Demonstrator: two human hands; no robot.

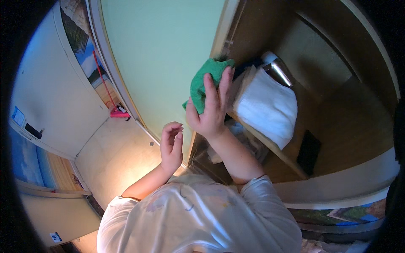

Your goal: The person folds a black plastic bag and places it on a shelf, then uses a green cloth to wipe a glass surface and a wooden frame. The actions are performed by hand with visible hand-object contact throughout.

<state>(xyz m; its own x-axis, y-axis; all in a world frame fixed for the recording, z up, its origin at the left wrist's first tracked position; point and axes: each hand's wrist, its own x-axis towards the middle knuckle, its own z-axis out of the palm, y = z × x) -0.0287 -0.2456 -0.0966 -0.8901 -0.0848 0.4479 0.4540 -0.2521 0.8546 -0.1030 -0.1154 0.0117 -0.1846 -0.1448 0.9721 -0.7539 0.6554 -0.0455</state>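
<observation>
A crumpled green cloth (pixel 206 83) is in my right hand (pixel 211 110), bunched under its spread fingers. That hand is up at the edge of a pale green sliding panel (pixel 164 60), where the panel meets a wooden cabinet; whether the cloth presses on the frame (pixel 225 28) cannot be told. My left hand (pixel 171 145) is lower and to the left, in front of the panel's bottom part. Its fingers curl loosely with a gap to the thumb, and it holds nothing.
Inside the cabinet, a folded white cloth (pixel 269 104) lies on the shelf beside a shiny cylinder (pixel 281 72) and a flat black object (pixel 309 153). Bagged items (pixel 240 142) sit below. Leftward are a white door (pixel 57 82) and a red-handled broom (pixel 119 114) on the floor.
</observation>
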